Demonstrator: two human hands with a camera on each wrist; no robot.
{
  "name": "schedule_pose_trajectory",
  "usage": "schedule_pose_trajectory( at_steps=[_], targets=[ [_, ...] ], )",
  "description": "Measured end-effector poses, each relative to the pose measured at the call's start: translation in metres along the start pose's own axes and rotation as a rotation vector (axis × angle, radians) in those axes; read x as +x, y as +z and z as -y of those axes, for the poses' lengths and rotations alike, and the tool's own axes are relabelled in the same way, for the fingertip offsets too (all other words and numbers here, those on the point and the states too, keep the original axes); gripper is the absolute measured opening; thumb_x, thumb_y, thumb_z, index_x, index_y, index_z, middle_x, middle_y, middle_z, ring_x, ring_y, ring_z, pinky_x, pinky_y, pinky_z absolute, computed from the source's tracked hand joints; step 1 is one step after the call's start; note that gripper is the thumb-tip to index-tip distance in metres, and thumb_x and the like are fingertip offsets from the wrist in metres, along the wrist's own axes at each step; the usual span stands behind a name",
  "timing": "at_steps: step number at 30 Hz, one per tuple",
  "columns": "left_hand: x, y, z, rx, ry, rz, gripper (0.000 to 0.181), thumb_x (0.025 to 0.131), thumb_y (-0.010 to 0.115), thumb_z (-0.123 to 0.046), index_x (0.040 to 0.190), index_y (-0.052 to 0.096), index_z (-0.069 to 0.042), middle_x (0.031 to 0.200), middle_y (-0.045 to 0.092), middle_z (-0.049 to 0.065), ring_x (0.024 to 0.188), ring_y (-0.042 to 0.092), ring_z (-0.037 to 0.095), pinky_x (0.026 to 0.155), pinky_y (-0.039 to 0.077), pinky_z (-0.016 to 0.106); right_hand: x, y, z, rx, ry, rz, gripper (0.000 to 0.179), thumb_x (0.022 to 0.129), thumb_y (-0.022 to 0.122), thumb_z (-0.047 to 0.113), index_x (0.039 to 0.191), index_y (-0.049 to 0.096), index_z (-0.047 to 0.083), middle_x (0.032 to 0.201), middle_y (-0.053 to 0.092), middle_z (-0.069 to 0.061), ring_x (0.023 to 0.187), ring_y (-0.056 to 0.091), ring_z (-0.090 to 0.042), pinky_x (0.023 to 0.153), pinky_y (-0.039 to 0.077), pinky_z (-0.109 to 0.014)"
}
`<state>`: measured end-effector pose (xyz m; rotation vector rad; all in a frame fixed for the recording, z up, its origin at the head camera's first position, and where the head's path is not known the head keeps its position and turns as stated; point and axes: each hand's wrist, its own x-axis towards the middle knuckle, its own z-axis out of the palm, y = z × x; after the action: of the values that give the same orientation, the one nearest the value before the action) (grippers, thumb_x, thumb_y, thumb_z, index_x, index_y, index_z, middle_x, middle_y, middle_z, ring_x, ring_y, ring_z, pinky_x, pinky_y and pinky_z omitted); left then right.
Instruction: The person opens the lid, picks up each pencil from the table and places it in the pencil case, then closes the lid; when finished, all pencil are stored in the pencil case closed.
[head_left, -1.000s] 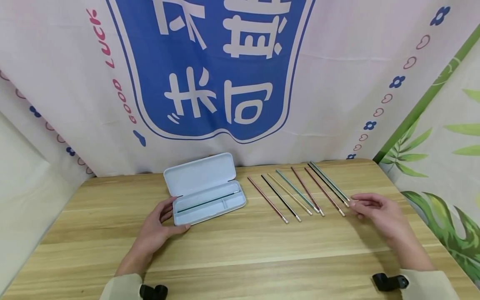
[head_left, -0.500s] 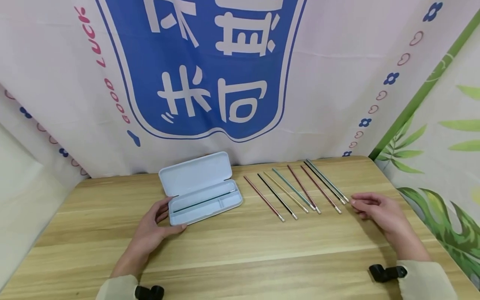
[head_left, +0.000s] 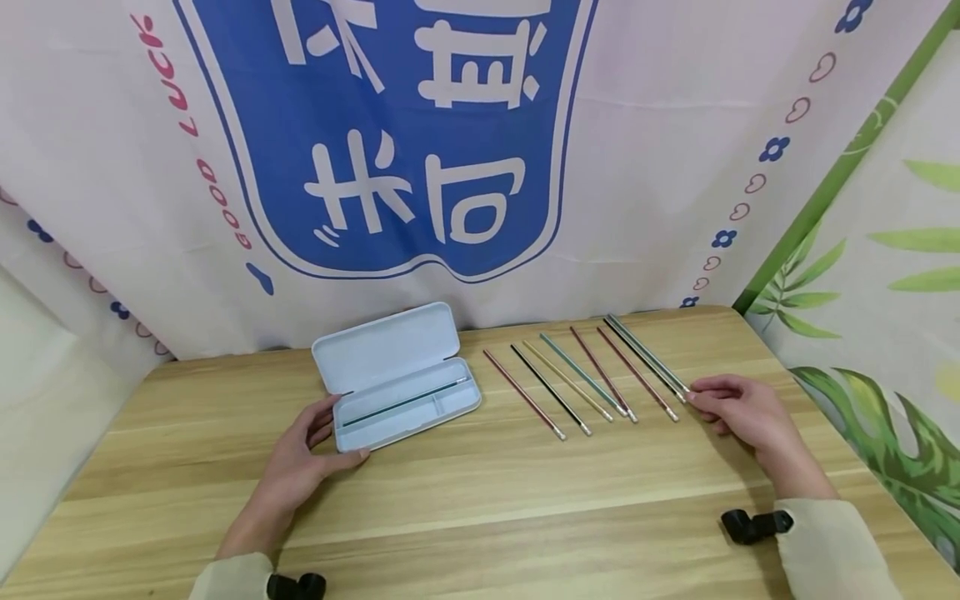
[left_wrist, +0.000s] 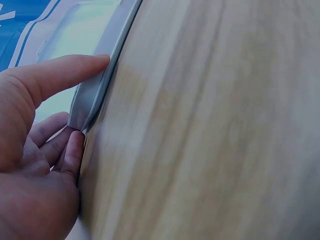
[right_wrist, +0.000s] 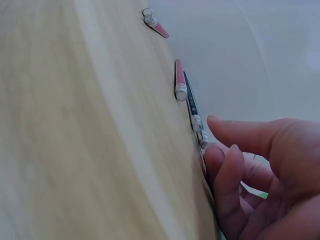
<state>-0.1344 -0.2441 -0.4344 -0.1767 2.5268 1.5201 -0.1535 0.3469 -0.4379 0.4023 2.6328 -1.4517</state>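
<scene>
A light blue pencil case (head_left: 386, 346) lies with its lid raised on the table, a dark green pencil (head_left: 405, 403) inside its tray. My left hand (head_left: 296, 462) holds the case's left end, thumb along the front edge and fingers behind; the left wrist view shows the thumb (left_wrist: 75, 72) pressed on its side. At the right, my right hand (head_left: 750, 417) is at the eraser ends of a teal pencil (head_left: 647, 354) and a black pencil (head_left: 651, 372) lying side by side. In the right wrist view, a gap shows between thumb and forefinger beside those erasers (right_wrist: 203, 140).
Several more pencils, among them a red pencil (head_left: 525, 394), a black one and a yellow pencil (head_left: 567, 381), lie slanted between case and right hand. The wooden table (head_left: 480, 517) ends at a printed curtain (head_left: 637, 208) behind.
My right hand has come slightly closer to the eraser ends of the rightmost pencils. The left hand stays on the case. The head view has shifted a little.
</scene>
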Motion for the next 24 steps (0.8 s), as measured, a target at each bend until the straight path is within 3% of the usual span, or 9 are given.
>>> schedule_pose_trajectory(
  at_steps=[16, 24],
  targets=[
    [0.0004, -0.0002, 0.0015, 0.001, -0.001, -0.005, 0.109, 0.088, 0.091, -0.024, 0.172, 0.023, -0.013, 0.17, 0.036, 0.021, 0.155, 0.039, 0.042, 0.127, 0.033, 0.056, -0.0016, 0.0055, 0.0061, -0.067, -0.003, -0.026, 0.045, 0.103, 0.073, 0.031, 0.13, 0.069, -0.004, 0.09, 0.07, 0.004, 0.078, 0.062, -0.006, 0.062, 0.058, -0.028],
    [0.0002, -0.0008, 0.0015, -0.004, 0.002, -0.004, 0.109, 0.088, 0.091, -0.024, 0.172, 0.023, -0.013, 0.17, 0.036, 0.021, 0.156, 0.039, 0.042, 0.127, 0.032, 0.057, -0.0044, 0.0085, 0.0068, -0.125, 0.008, -0.025, 0.047, 0.102, 0.073, 0.037, 0.129, 0.071, -0.001, 0.09, 0.068, 0.001, 0.075, 0.06, -0.008, 0.061, 0.057, -0.027]
  ],
)
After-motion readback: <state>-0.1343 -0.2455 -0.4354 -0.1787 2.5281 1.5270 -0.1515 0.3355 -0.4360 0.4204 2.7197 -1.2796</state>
